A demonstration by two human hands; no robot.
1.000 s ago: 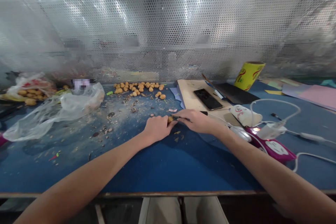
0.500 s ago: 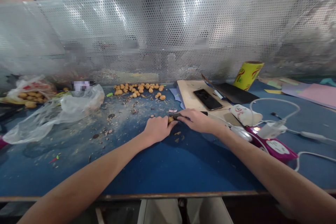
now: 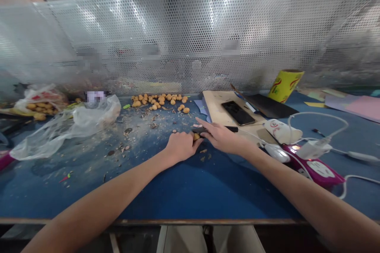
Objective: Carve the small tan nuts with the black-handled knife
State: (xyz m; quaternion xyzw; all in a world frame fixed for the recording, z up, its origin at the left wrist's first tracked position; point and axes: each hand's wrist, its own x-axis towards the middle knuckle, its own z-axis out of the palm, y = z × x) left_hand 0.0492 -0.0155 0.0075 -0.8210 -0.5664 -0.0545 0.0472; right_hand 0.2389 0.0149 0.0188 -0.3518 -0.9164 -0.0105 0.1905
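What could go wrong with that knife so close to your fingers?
The knife in the right hand sits right beside the small tan lump pinched by the left hand, so a slip could well cut those fingers. The lump is also tiny and roundish, so it might pop loose and get lost among the crumbs scattered on the blue table.

One left hand [image 3: 181, 147] and one right hand [image 3: 222, 138]; one black-handled knife [image 3: 230, 129]; one tan nut [image 3: 196, 136] between the hands; dozens more in one heap [image 3: 160, 101]. Two plastic bags [image 3: 65, 126]; one phone [image 3: 238, 112]; one yellow tube [image 3: 285, 85]; one white computer mouse [image 3: 277, 153].
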